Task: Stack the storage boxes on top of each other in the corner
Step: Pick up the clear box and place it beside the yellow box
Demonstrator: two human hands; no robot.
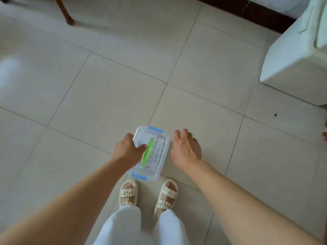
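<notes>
A small clear storage box (157, 156) with blue end clips and a green handle on its lid is just in front of my feet, above the tiled floor. My left hand (128, 150) grips its left side, with the thumb resting by the green handle. My right hand (185, 148) hovers just right of the box, fingers loosely spread, touching nothing. Whether the box rests on the floor or is lifted, I cannot tell.
A white box-like piece of furniture (290, 64) stands at the right, with pale cloth on top. A dark skirting board (247, 13) runs along the far wall. A wooden chair leg (66, 13) stands at the top left. My sandalled feet (146, 195) are below the box.
</notes>
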